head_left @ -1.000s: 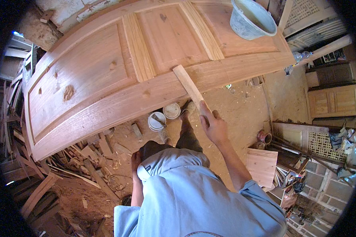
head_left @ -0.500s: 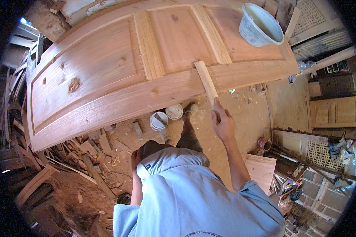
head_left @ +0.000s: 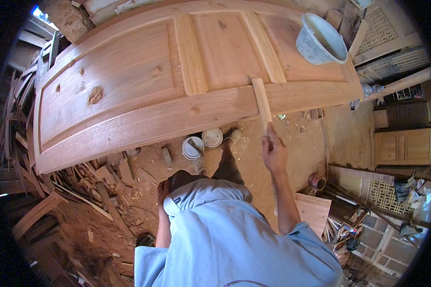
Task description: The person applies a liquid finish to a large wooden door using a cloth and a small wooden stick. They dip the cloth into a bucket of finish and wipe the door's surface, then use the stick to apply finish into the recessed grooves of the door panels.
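My right hand (head_left: 275, 151) is closed on the near end of a thin, flat wooden strip (head_left: 262, 101). The strip points away from me, its far end over the near rail of a large panelled wooden door (head_left: 143, 117). That door lies flat across the view, with recessed panels, paler crosspieces and a dark knot at the left. Against the dark cloth at my left thigh rests my left hand (head_left: 163, 192), its fingers mostly hidden. On the door's far right panel stands a grey-blue bucket (head_left: 307, 45), its inside partly visible.
Below the door's near edge, two white tubs, one (head_left: 212, 137) beside the other (head_left: 192, 149), stand by my feet. Wood offcuts (head_left: 111, 179) litter the ground at left. At right are a reddish can (head_left: 317, 181), a board (head_left: 312, 210) and a leaning panelled cabinet door (head_left: 403, 146).
The strip has swung more upright, and its far end has shifted right along the door's rail. My right hand has moved slightly right. The whole view has tilted a little.
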Available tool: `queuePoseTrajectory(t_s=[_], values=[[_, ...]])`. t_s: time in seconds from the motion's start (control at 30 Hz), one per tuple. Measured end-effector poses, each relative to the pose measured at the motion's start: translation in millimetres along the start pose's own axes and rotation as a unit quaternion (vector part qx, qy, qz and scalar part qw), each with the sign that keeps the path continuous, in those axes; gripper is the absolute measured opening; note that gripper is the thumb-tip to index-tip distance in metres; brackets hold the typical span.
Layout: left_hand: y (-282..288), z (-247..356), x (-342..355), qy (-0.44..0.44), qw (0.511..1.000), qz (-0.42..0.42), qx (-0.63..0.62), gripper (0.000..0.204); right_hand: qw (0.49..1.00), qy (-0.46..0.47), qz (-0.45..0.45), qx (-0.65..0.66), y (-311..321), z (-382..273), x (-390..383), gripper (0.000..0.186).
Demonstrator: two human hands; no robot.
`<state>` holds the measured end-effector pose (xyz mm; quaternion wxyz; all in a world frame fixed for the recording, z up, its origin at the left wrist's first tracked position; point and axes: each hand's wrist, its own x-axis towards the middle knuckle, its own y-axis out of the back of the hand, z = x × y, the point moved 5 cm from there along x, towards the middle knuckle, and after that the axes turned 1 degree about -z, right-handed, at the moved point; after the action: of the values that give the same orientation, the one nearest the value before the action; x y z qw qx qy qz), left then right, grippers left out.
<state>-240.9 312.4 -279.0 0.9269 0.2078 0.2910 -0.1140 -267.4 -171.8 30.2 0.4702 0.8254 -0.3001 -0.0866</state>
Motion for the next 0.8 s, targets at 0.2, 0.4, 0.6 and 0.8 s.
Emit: queuePoseTrajectory(t_s=[0.2, 0.4, 0.6, 0.8], values=[[-2.4, 5.7, 0.3, -0.006, 1.000, -0.006, 0.015, 0.037, 0.998, -0.014, 0.051, 0.025, 17.0, 15.6, 9.0, 0.048], [-3.0, 10.4, 12.1, -0.034, 0.998, -0.014, 0.041, 0.036, 0.996, -0.065, -0.014, -0.062, 9.3, 13.6, 3.7, 0.051], [-10.0, 43.2, 0.4, -0.034, 0.999, -0.022, 0.027, 0.037, 0.995, -0.060, -0.041, -0.062, -2.9, -3.1, -12.5, 0.054], [-19.2, 37.1, -0.1, -0.014, 0.999, -0.027, 0.041, 0.040, 0.995, -0.051, -0.075, -0.043, -12.5, -28.8, -23.7, 0.055]])
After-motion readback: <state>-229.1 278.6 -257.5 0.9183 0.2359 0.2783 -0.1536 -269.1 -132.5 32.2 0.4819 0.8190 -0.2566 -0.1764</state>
